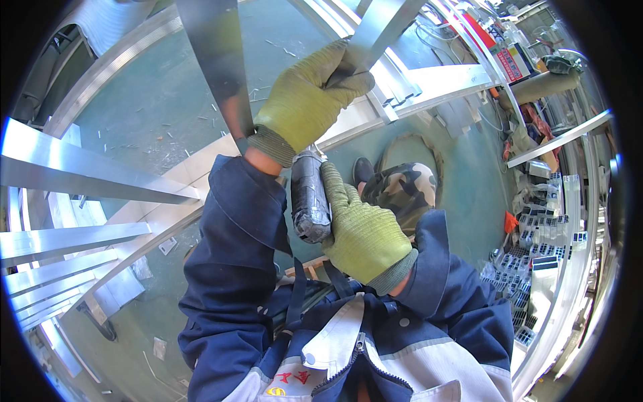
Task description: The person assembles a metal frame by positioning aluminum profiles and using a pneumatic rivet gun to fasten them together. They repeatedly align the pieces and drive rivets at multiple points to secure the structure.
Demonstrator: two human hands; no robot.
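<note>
Pinching a flat silver metal bar (385, 30) in yellow-green-gloved left hand (309, 97); clasping a black tape-wrapped cylinder (309, 194) in like-gloved right hand (365, 238), left of stacked hollow silver profiles (524, 295).

light was bright. glare whitened the metal bar (94, 171) at left; the metal strip (383, 32) in the left hand (311, 94) looked hazy. straight edges bowed, black vignette ringed the fisheye view, blue fringes tinted its left rim.

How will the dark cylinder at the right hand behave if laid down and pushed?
The cylinder may roll: its side looks rounded. Probably stiff, given its straight outline against the right hand. Its wrinkled, tape-like wrap might limit slipping.
</note>
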